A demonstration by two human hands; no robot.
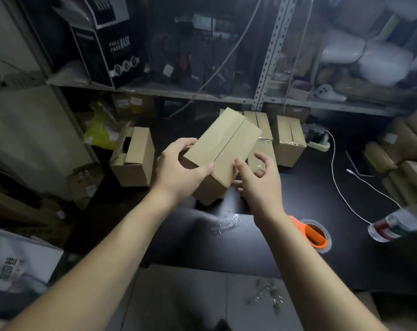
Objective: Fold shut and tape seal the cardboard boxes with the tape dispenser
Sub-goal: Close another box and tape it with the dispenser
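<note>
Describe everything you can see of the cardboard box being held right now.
The cardboard box is plain brown, oblong, with both top flaps folded shut and meeting at a dark centre seam; no tape can be made out on it. It is held tilted above the dark table, far end higher. The left hand grips its left end, thumb on top; the right hand seems to pinch its near right edge.

cardboard box (pixel 223 149): matt brown cardboard, smooth faces.
table top (pixel 346 259), below the cardboard box: black, smooth, low sheen.
tape dispenser (pixel 316 235), below right of the cardboard box: glossy orange plastic.
film scrap (pixel 226 223), directly below the cardboard box: clear, crumpled, shiny.
shelf upright (pixel 269 58), above the cardboard box: perforated grey metal, dull.
cable (pixel 333 163), right of the cardboard box: white, smooth sheath.
</note>
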